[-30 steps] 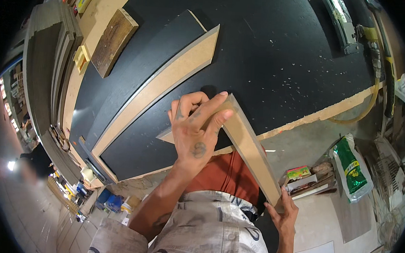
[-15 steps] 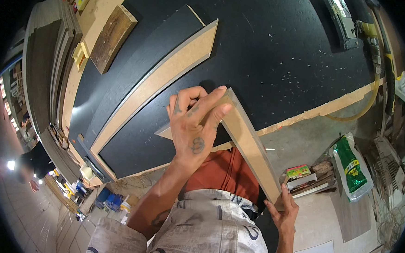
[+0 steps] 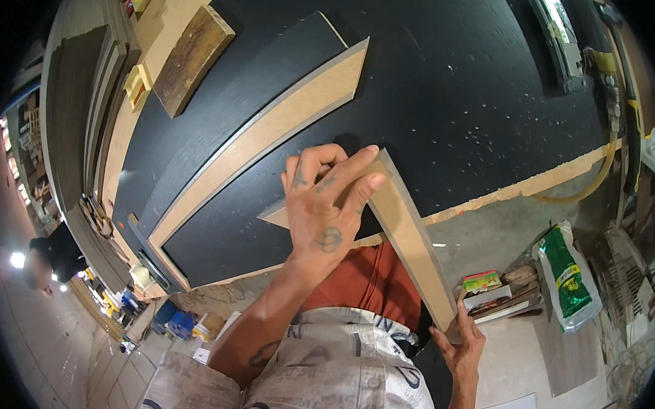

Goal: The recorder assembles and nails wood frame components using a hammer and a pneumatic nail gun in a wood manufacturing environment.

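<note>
My left hand [image 3: 325, 212] is closed on the upper end of a tan fibreboard strip [image 3: 409, 239] with grey edges, its thumb and fingers at the mitred corner. The strip slants down to the right past the near edge of the black tabletop. Its lower end lies between the thumb and fingers of my right hand [image 3: 461, 344]. A second pale piece [image 3: 275, 213] shows its pointed tip left of my left wrist; the hand hides how it meets the strip. Beyond, a long strip [image 3: 272, 126] lies on the tabletop, meeting a short piece [image 3: 168, 264] at its near end.
A wood block [image 3: 196, 61] and a small yellow holder [image 3: 137, 86] are at the left by stacked boards [image 3: 79, 92]. A nail gun [image 3: 559, 39] with a hose [image 3: 595, 183] lies at the far right. A green bag [image 3: 570, 275] sits at the right. Another person [image 3: 58, 255] is at far left.
The whole view has shifted a little, so the table things appear slightly farther right and lower. Both hands keep hold of the strip. The person at far left has moved slightly.
</note>
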The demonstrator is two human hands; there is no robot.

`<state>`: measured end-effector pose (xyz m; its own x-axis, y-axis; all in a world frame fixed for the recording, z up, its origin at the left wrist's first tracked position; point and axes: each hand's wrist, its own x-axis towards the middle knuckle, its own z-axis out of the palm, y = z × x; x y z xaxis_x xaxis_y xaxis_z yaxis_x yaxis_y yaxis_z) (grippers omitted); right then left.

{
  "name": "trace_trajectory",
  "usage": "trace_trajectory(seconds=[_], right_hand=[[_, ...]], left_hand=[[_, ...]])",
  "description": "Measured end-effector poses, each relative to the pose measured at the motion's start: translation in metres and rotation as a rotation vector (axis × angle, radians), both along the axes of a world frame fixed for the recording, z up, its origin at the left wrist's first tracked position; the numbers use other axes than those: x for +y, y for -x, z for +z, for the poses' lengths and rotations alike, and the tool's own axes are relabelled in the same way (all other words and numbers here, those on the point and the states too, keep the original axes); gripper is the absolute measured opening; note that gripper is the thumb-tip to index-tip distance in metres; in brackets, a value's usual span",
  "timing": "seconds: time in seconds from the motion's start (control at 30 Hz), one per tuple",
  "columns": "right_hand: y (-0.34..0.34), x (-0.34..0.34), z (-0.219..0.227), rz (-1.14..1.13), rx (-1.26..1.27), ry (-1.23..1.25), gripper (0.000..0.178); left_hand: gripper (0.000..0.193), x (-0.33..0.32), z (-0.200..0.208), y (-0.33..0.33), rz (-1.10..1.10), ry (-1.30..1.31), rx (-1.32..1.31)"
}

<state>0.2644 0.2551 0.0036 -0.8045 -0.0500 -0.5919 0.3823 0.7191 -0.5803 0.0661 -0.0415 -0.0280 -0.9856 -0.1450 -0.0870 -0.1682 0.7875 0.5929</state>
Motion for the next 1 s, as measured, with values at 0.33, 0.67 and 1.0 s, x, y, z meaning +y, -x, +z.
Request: trace_trajectory(seconds=[0.33, 0.67, 1.0], right_hand=[[0.008, 0.002, 0.004, 0.020, 0.009, -0.022, 0.079], [0.282, 0.015, 0.018, 0.128, 0.914, -0.292, 0.038], [0.469, 0.010, -0.011, 0.282, 0.635, -0.438, 0.049]], left_hand=[[0.029, 0.001, 0.000, 0.003, -0.001, -0.050, 0.036], [0.031, -0.004, 0.002, -0.005, -0.005, -0.032, 0.023], [0.029, 0.000, 0.001, 0.001, -0.003, -0.073, 0.044]])
